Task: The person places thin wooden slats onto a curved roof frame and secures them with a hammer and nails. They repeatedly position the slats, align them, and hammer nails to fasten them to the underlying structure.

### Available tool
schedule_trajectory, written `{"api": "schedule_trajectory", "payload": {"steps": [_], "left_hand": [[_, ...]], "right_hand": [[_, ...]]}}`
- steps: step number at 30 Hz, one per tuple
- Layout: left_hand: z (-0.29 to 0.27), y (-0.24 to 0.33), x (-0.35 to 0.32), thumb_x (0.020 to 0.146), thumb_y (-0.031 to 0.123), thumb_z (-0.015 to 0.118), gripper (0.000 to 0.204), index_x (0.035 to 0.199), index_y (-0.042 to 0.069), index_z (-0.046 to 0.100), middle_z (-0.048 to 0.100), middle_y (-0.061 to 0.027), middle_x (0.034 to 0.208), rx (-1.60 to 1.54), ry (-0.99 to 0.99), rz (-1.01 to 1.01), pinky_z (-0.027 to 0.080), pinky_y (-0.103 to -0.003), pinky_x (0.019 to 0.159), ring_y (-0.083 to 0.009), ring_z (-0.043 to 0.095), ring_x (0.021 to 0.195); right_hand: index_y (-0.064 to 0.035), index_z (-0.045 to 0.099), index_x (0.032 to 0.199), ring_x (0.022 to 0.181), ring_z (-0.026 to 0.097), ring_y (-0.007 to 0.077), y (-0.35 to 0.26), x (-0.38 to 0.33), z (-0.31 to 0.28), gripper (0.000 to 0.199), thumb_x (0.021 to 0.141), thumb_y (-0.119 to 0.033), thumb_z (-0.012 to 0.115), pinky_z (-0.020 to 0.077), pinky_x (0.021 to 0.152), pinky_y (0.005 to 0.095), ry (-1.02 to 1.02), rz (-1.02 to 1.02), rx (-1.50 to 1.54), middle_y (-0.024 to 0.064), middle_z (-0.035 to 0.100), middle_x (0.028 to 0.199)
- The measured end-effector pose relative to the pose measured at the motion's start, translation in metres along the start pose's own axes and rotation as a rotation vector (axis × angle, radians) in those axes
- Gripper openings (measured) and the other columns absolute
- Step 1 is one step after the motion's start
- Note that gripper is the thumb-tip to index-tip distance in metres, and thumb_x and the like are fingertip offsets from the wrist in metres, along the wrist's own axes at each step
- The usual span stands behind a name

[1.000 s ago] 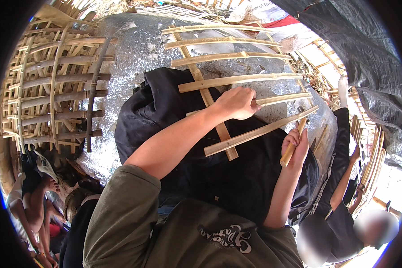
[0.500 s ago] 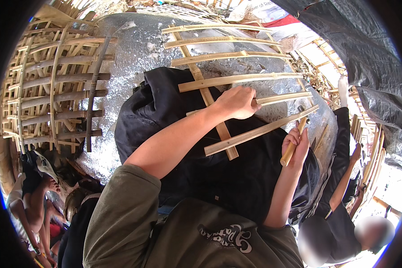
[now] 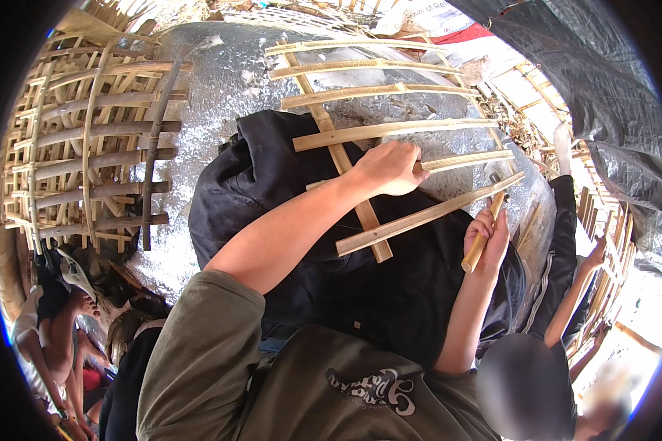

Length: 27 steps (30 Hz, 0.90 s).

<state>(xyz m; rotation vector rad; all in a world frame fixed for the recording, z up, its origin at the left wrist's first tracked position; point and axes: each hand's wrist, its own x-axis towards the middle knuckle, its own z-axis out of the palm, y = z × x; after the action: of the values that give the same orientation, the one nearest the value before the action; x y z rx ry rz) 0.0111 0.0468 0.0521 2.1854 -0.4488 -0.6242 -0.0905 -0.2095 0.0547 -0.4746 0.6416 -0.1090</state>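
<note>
Across my lap and the silvery sheet lies a ladder-like bamboo lattice (image 3: 390, 134), with several split slats crossing two long strips. My left hand (image 3: 393, 167) is closed on one bamboo slat (image 3: 467, 160), near the second one from my body. The nearest slat (image 3: 419, 220) runs at a slant below that hand. In my right hand (image 3: 490, 239) is a hammer (image 3: 475, 254), gripped by its pale wooden handle. Its dark head points away from me, close to the right end of the nearest slat. My left forearm covers part of the near-left long strip.
Stacked bamboo lattices (image 3: 88, 147) stand at the left. A worn silvery sheet (image 3: 213, 81) spreads beneath the work. Another person (image 3: 526, 386) sits close at my right, with an arm stretched toward more bamboo racks (image 3: 603, 257). Other people's legs (image 3: 59, 345) show at lower left. Dark plastic sheeting (image 3: 603, 73) hangs upper right.
Both my hands, the hammer and the lattice have stayed almost still. The person at my right has shifted closer to me, and that person's arm has moved outward to the right.
</note>
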Motion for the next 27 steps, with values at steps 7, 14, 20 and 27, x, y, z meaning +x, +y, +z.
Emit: {"api": "schedule_trajectory", "payload": {"steps": [7, 14, 20, 27], "left_hand": [[0.003, -0.003, 0.001, 0.094, 0.036, 0.068, 0.042, 0.109, -0.004, 0.07, 0.073, -0.0242, 0.093, 0.008, 0.033, 0.011, 0.056, -0.045, 0.084, -0.039, 0.072, 0.093], [0.0, 0.002, -0.001, 0.095, 0.036, 0.068, 0.044, 0.114, -0.004, 0.069, 0.073, -0.0244, 0.099, 0.003, 0.01, -0.012, 0.055, -0.045, 0.088, -0.039, 0.071, 0.098], [-0.003, 0.003, -0.001, 0.095, 0.036, 0.067, 0.044, 0.114, -0.004, 0.069, 0.073, -0.0247, 0.1, 0.006, -0.014, -0.022, 0.055, -0.045, 0.089, -0.039, 0.071, 0.099], [-0.002, 0.002, -0.001, 0.095, 0.036, 0.067, 0.043, 0.112, -0.004, 0.07, 0.073, -0.0252, 0.097, 0.0, -0.006, -0.021, 0.055, -0.045, 0.087, -0.0391, 0.071, 0.098]], "right_hand": [[0.002, 0.05, 0.122, 0.056, 0.036, 0.001, -0.001, 0.002, -0.002, 0.029, 0.107, -0.023, 0.054, 0.0346, 0.048, 0.0173, -0.016, 0.011, 0.005, -0.0045, 0.036, 0.074], [0.0121, 0.043, 0.135, 0.059, 0.039, 0.0021, -0.002, 0.005, -0.012, 0.044, 0.108, -0.021, 0.052, 0.0362, 0.05, 0.0177, -0.092, -0.006, 0.03, 0.0004, 0.043, 0.083], [0.0118, 0.041, 0.137, 0.059, 0.039, 0.0018, -0.002, 0.004, -0.009, 0.046, 0.108, -0.022, 0.052, 0.0366, 0.05, 0.0176, -0.059, -0.011, 0.004, 0.0002, 0.043, 0.083], [0.0007, 0.048, 0.127, 0.057, 0.036, 0.0019, -0.002, 0.002, -0.004, 0.031, 0.109, -0.025, 0.049, 0.0357, 0.05, 0.017, -0.016, 0.023, 0.013, -0.0035, 0.037, 0.076]]}}
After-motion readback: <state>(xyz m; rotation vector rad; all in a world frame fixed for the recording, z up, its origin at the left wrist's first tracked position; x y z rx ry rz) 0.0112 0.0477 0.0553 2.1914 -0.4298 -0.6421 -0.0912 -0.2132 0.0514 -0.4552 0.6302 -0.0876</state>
